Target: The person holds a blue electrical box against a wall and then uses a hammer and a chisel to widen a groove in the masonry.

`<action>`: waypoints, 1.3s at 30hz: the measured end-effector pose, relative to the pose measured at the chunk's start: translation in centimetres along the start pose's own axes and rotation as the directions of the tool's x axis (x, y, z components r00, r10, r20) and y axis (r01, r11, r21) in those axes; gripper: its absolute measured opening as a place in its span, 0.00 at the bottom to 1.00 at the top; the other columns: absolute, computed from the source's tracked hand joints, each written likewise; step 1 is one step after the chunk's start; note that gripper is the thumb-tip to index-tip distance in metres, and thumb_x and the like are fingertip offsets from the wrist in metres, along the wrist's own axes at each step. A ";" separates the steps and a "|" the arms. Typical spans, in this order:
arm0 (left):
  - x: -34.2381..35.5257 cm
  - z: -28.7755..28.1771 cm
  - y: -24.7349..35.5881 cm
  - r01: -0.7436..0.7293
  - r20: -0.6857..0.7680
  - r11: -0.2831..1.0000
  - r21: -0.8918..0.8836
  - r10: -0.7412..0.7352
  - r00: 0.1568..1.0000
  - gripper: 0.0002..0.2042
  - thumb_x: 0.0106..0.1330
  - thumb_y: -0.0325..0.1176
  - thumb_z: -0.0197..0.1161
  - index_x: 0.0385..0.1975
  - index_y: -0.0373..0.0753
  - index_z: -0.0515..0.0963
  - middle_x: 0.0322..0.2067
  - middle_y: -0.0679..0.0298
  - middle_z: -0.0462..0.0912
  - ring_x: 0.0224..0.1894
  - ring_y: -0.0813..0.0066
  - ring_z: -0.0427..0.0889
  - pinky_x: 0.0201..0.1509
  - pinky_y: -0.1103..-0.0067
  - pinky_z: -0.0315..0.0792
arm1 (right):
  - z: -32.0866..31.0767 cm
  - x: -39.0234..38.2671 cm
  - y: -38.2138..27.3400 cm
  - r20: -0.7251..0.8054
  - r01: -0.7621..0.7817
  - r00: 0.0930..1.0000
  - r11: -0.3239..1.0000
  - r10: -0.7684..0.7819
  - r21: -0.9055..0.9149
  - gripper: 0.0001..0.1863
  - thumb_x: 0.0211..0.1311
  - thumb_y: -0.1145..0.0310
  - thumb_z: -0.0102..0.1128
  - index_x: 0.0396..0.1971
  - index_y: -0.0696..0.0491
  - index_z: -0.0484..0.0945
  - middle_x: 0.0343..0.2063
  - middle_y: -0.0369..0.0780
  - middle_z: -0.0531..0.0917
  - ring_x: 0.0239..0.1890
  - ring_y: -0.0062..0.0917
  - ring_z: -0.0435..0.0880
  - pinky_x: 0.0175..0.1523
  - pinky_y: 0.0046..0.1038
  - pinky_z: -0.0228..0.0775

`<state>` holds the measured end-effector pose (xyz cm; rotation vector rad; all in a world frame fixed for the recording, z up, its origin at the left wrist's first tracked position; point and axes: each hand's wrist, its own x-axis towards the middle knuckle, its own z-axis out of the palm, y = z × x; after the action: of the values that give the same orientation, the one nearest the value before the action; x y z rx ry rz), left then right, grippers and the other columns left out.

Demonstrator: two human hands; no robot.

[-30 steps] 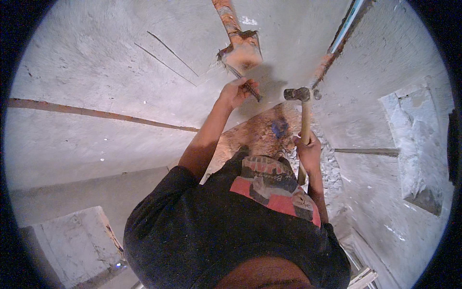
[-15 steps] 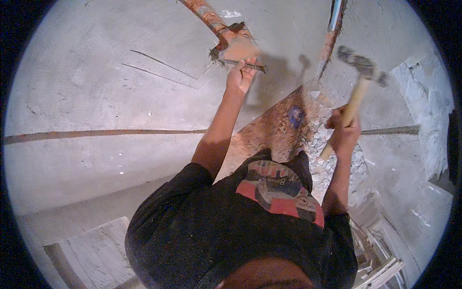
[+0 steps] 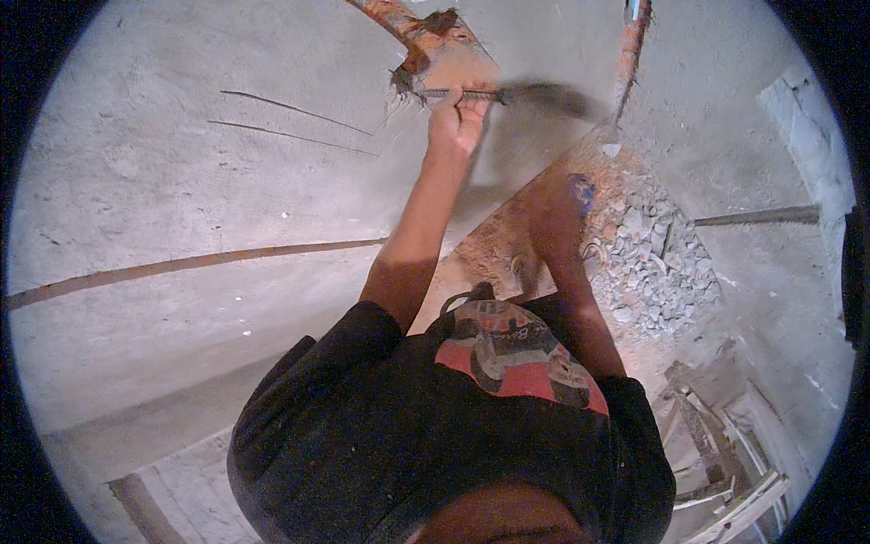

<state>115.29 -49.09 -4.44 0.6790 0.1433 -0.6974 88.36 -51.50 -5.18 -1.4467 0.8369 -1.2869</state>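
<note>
Along the wall well left of the orange recess point(image 3: 464, 71), shows two thin scored lines point(image 3: 294, 111). Next, at the recess's lower edge, grips a dark ribbed rod point(image 3: 439, 93) lying sideways in the left hand point(image 3: 458, 122), with a dark blurred shape point(image 3: 548, 100) by its right end. Below and right of the recess, reaches with the right hand point(image 3: 555, 228), too smeared to tell open from closed, leaving grey rubble point(image 3: 660, 258) farther right.
</note>
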 end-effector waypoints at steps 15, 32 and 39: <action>0.2 -0.4 1.8 0.089 0.098 0.996 0.025 -0.091 0.991 0.07 0.71 0.28 0.46 0.39 0.29 0.66 0.35 0.53 0.74 0.46 0.57 0.77 0.59 0.57 0.71 | -4.1 5.0 -5.5 -0.014 0.435 0.874 0.770 -0.485 0.466 0.12 0.61 0.63 0.49 0.39 0.54 0.74 0.27 0.40 0.75 0.28 0.31 0.78 0.31 0.32 0.73; 0.0 -0.8 1.6 0.059 0.126 0.998 0.033 -0.062 0.990 0.07 0.71 0.28 0.46 0.38 0.29 0.67 0.39 0.51 0.76 0.46 0.56 0.79 0.59 0.58 0.72 | -3.1 3.3 -6.7 -0.178 0.252 0.966 0.826 -0.186 0.504 0.06 0.59 0.69 0.51 0.29 0.54 0.76 0.21 0.37 0.75 0.23 0.20 0.75 0.28 0.22 0.70; 0.9 -3.0 3.0 -0.136 0.288 0.951 0.276 0.053 0.956 0.08 0.71 0.28 0.46 0.41 0.28 0.67 0.41 0.50 0.76 0.48 0.56 0.78 0.60 0.57 0.70 | 1.5 -4.1 0.0 0.280 0.055 0.959 0.953 0.032 -0.297 0.05 0.59 0.71 0.53 0.30 0.53 0.77 0.23 0.37 0.76 0.26 0.23 0.76 0.31 0.25 0.72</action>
<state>118.17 -46.10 -5.50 0.8580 -0.2573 -0.7201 89.00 -47.36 -6.34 -1.8310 0.8575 -0.9552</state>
